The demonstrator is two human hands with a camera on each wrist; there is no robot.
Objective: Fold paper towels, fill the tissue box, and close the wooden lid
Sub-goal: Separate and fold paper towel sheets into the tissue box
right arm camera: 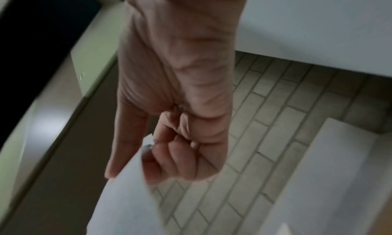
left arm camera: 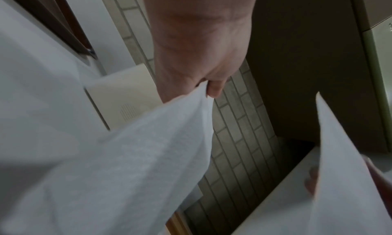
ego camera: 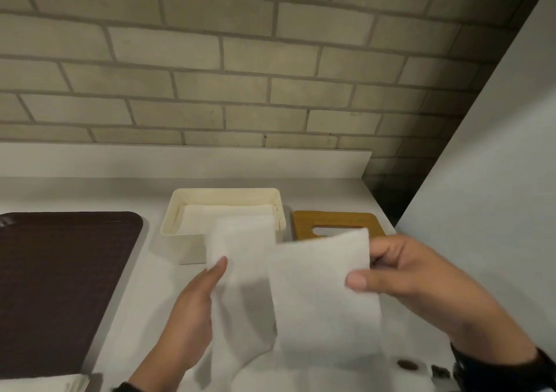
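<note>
Paper towel (ego camera: 319, 295) between both hands — open tissue box (ego camera: 224, 197) behind

The paper towel (ego camera: 319, 295) is plain white with a faint soft texture. The box (ego camera: 180, 211) is cream, with white sheets inside. The lid (ego camera: 304, 223) is honey-brown wood. The mat (ego camera: 60, 286) is dark brown with a fine woven pattern. The wall (ego camera: 240, 60) shows grey-beige bricks with darker joints. The counter (ego camera: 144, 301) is white.

Place: a home kitchen or utility corner.
Wall: pale brick-pattern tiles (ego camera: 240, 60) across the upper frame.
Surface: white countertop (ego camera: 150, 286) with a low backsplash ledge.
Left: dark brown mat (ego camera: 60, 286).
Right: plain white panel (ego camera: 496, 151).
</note>
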